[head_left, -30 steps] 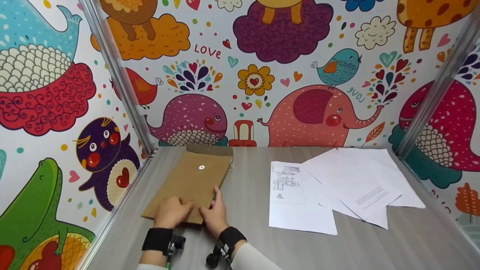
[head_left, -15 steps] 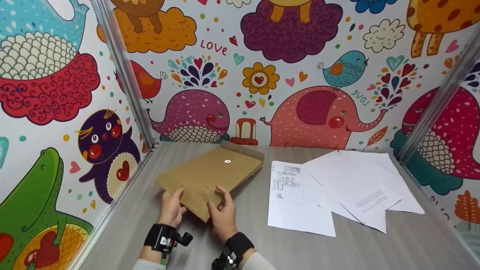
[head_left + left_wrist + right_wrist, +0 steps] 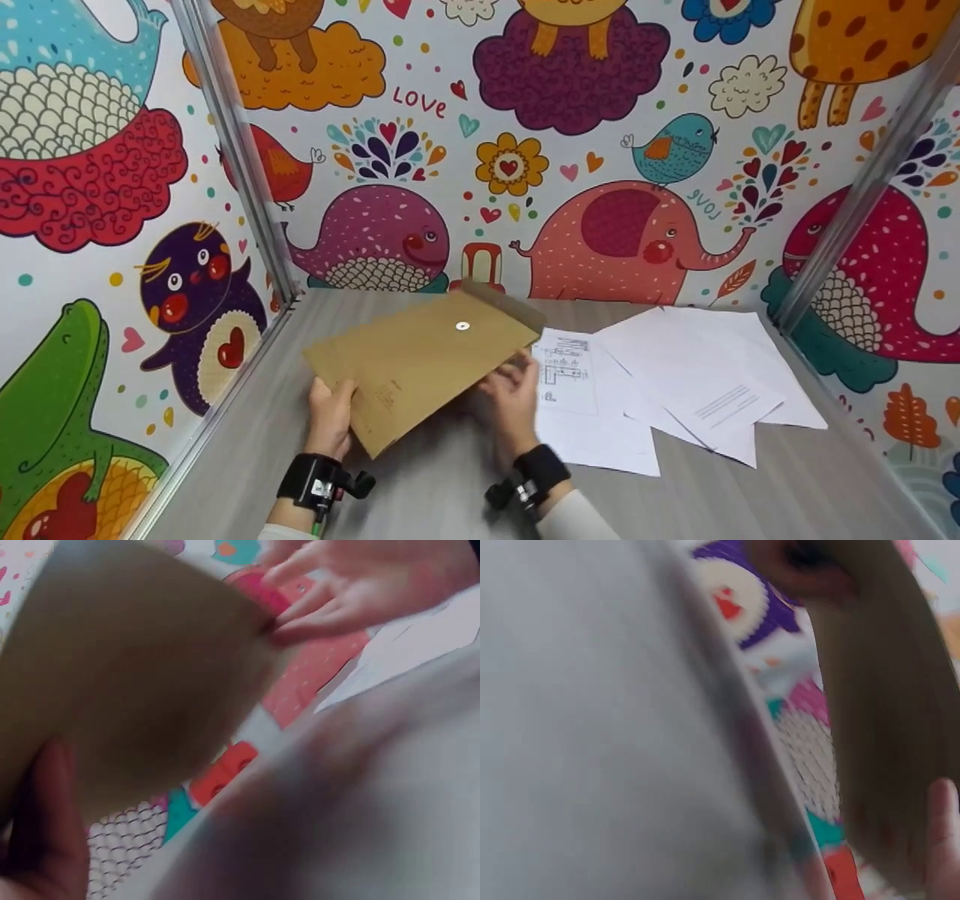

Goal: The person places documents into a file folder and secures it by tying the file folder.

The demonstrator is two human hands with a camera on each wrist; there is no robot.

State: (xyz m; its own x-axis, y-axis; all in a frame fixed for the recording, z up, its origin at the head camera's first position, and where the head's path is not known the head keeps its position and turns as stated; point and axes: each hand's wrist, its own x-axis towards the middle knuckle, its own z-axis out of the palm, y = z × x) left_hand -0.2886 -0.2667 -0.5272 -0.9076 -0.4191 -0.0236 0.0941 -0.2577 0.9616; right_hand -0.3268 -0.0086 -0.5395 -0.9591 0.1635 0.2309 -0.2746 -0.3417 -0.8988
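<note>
Brown kraft envelope [image 3: 420, 367] up off the grey tabletop [image 3: 750, 495], tilted, white button fastener [image 3: 462, 326] showing near its far end, flap [image 3: 504, 300] open at the far right. Left hand [image 3: 330, 409] gripping the near left edge, thumb on top, fingers curled underneath. Right hand [image 3: 510, 394] at the right edge of the envelope, blurred, fingers spread and reaching under that edge; cannot tell whether gripping or only touching. Left wrist view: underside of the envelope [image 3: 127, 675] filling the left of the frame, thumb [image 3: 45, 832] at bottom left, right hand [image 3: 352, 592] at the top with straight fingers at the envelope's edge. Loose white sheets [image 3: 697, 375] fanned over the right of the tabletop, one printed sheet [image 3: 570, 367] nearest the right hand. Cartoon-animal wall [image 3: 622, 225] behind.
</note>
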